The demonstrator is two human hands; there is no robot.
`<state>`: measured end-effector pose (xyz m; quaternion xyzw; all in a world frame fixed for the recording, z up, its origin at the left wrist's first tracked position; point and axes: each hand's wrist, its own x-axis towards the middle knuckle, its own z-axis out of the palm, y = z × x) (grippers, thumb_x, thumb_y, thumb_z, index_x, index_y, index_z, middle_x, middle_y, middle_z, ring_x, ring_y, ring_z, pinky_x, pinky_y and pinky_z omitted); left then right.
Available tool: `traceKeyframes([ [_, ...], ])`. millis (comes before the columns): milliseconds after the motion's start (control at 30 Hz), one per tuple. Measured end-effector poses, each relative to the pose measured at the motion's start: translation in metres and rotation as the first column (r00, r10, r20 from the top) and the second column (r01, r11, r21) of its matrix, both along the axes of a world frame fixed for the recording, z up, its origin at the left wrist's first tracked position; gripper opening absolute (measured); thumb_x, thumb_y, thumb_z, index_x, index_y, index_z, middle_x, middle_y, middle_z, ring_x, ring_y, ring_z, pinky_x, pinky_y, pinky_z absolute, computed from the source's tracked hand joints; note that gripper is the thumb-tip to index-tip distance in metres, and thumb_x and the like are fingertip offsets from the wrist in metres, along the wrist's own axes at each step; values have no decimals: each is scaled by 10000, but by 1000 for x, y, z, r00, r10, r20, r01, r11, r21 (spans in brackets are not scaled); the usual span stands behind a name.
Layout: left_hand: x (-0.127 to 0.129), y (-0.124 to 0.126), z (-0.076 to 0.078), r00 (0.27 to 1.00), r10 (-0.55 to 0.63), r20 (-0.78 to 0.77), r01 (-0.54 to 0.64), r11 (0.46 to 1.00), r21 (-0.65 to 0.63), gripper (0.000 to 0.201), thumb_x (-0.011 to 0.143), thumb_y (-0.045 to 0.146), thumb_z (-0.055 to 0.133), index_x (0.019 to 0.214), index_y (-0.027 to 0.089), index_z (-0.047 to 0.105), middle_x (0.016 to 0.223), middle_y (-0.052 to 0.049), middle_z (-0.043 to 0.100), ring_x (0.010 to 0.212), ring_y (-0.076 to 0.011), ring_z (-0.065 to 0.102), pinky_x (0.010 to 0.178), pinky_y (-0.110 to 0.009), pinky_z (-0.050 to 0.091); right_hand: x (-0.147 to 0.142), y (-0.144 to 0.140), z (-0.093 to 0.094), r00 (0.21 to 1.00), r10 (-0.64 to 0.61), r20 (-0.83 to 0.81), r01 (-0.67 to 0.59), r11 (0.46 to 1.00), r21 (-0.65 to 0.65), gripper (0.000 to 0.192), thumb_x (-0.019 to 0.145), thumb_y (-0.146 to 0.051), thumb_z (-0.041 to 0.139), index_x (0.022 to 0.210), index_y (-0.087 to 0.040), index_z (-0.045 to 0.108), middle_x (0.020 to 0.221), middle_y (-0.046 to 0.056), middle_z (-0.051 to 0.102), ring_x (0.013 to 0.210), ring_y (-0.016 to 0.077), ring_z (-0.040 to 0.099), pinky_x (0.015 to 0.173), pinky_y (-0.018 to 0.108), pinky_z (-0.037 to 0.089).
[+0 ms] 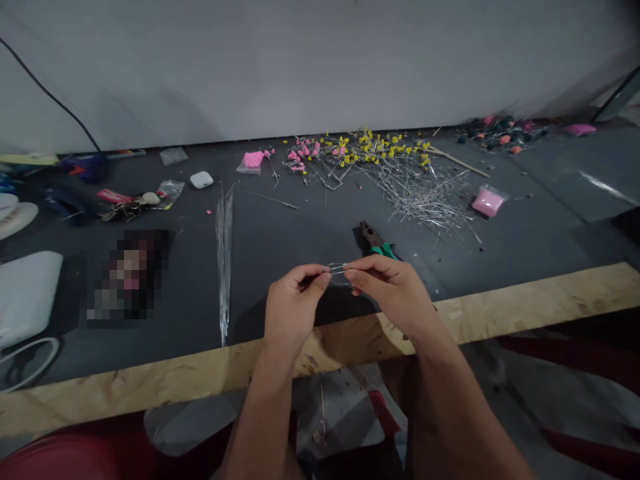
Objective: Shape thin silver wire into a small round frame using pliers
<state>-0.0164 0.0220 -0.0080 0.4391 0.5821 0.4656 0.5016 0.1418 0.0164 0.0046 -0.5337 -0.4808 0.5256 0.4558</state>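
Note:
Between my two hands, close above the table's front edge, is a thin silvery wire (pixel 338 269) bent into a narrow loop. My left hand (pixel 295 300) pinches its left end between thumb and fingertips. At the other end my right hand (pixel 387 287) grips the wire in the same way. Just beyond the right hand lies a pair of pliers (pixel 374 239) with green handles, the handles partly hidden by that hand. A bundle of straight wires (pixel 225 260) lies on the table to the left of my left hand.
Along the back lie wire stems with yellow tips (pixel 380 147), pink-tipped stems (pixel 303 153) and a heap of loose wires (pixel 425 200). Pink packets (pixel 489 201), a white case (pixel 201 180) and keys (pixel 131 205) sit around. A wooden strip (pixel 165 380) edges the table.

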Motion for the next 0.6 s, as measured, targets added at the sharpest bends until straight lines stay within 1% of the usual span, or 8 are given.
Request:
traceKeyframes([
  [100,0,0,-2,999,-32,10,32,999,-4,104,717,265,738,803,208,728,815,-14,722,756,-143,620,744,-271,460,1,0,2,1000,1,6,-1,1000,-7,122,765,-335,707,799,-222,736,664,-3,671,607,132,590,598,280,488],
  [300,-1,-2,0,993,-62,103,65,997,-29,81,726,247,727,797,210,714,774,17,684,723,-107,575,716,-236,431,1,1,5,999,-7,-45,7,1000,-17,110,748,-323,723,788,-222,737,688,-8,689,609,122,597,601,269,499],
  [433,-1,-3,4,978,-93,188,97,995,-10,97,710,242,743,794,202,714,830,1,693,748,-108,582,746,-243,446,2,1,7,994,-8,-109,6,1000,-24,102,730,-310,736,775,-219,736,705,-4,698,613,123,601,612,276,516],
  [600,-3,-4,4,972,-100,211,103,995,-1,101,704,235,752,792,199,715,868,-8,696,743,-104,585,767,-252,458,3,-2,10,992,-2,-128,-2,999,-32,79,726,-294,741,762,-223,734,704,-4,701,602,120,602,595,270,515],
])
